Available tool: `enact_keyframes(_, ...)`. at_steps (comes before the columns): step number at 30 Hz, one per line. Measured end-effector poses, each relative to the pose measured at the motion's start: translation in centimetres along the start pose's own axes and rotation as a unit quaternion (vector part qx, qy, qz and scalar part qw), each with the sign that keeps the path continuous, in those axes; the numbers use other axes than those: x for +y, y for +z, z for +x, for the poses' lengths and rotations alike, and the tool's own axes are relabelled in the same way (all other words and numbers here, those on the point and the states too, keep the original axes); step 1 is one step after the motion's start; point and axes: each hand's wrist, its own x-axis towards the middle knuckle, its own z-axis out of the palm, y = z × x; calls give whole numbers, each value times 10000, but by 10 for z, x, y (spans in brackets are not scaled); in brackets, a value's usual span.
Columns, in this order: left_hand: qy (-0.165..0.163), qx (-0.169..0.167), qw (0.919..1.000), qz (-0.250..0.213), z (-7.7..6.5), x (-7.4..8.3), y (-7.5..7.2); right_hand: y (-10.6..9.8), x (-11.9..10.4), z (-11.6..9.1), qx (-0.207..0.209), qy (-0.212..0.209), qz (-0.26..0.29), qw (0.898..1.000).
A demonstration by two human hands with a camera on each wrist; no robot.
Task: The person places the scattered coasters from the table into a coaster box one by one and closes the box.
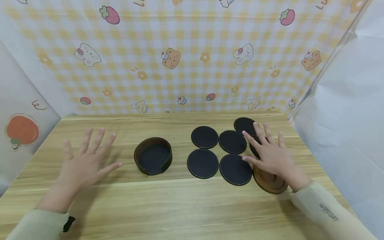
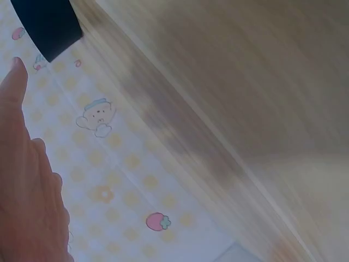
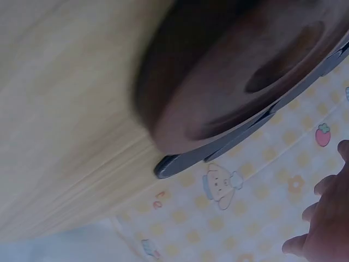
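Fingers spread, my left hand (image 1: 82, 166) hovers over the left part of the table, beside a round dark coaster holder (image 1: 138, 163) with a notch in its front wall. That holder's dark wall (image 2: 49, 27) also shows at the top of the left wrist view. My right hand (image 1: 273, 156), fingers spread too, is above the right-hand coasters and holds nothing. Under it lies a brown round coaster (image 1: 270, 186) with a raised ring pattern, and a black coaster (image 1: 254, 150) is partly hidden. Further black coasters lie flat to its left, among them one (image 1: 235, 170) near the thumb.
Several black round coasters (image 1: 202, 163) lie close together right of the holder on the wooden table (image 1: 168, 210). A checked cloth (image 1: 192, 40) hangs behind the table's back edge, with white sheets (image 1: 345, 110) at the sides.
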Motion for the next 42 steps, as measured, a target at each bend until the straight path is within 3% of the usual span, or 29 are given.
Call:
enact_keyframes(20, 518, -42, 9976, -464, 15, 27, 5, 4, -56, 26, 43, -880, 91, 9961)
enact_keyframes(42, 858, -818, 9869, -1095, 32, 52, 7, 5, -103, 45, -404, -1648, 223, 9853)
